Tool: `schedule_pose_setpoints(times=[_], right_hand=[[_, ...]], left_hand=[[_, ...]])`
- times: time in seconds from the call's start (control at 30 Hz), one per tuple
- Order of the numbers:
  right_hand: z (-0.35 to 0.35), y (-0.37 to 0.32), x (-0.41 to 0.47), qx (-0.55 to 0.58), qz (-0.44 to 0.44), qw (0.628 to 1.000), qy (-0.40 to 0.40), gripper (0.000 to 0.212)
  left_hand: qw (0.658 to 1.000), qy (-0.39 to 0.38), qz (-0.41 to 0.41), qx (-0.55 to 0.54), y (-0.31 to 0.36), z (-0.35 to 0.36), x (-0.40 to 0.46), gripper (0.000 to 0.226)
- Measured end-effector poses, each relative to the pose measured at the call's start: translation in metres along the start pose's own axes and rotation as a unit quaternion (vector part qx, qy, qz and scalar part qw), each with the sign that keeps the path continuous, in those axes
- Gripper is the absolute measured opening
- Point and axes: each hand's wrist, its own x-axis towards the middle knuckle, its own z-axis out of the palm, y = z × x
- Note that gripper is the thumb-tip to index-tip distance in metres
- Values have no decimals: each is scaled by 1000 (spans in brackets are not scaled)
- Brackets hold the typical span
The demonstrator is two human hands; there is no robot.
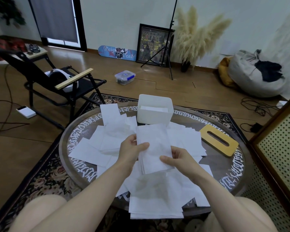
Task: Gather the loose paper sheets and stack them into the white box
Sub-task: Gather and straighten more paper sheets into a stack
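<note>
A small stack of white paper sheets [153,148] is held above the round table [238,166]. My left hand [132,149] pinches its left edge, thumb on top. My right hand [179,159] grips its lower right corner, thumb across the top sheet. Many loose white sheets [97,148] lie scattered over the table's middle, and more sheets [156,203] hang over its near edge. The white box [154,116] stands at the table's far side, open at the top, with some white sheets lying inside.
A yellow wooden lid with a slot [218,142] lies on the table's right. A black folding chair [60,81] stands to the left, a perforated panel [279,144] to the right. My knees are under the table's near edge. Cables, a plastic container [125,77] and a tripod are on the floor.
</note>
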Motion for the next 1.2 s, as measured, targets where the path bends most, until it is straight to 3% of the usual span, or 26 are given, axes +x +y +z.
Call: schedule_pose_setpoints(times=[0.1, 0.2, 0.33, 0.43, 0.67, 0.9, 1.1, 1.2], right_hand=[[-6, 2, 0, -39, 1, 999, -15, 16], [-14, -1, -1, -48, 7, 999, 22, 8], [-26, -5, -2, -50, -26, 988, 146, 15], [-26, -8, -5, -57, -75, 978, 186, 11], [-29, -3, -9, -92, -28, 984, 148, 6], [-27, 7, -8, -137, -24, 980, 139, 14], [-20, 13, -8, -182, -27, 975, 124, 30], [-22, 18, -6, -188, -26, 974, 121, 23]], left_hand=[[1000, 8, 13, -21, 6, -3, 1, 24], [999, 9, 32, 12, 9, -8, 5, 25], [970, 10, 106, 221, 7, -18, 10, 17], [933, 11, 131, 334, 3, -21, 11, 17], [979, 0, 72, 190, -1, -27, 15, 10], [950, -39, 109, 289, -11, -30, 18, 14], [945, -58, 133, 292, -11, -30, 15, 24], [942, -67, 128, 303, -15, -34, 16, 20]])
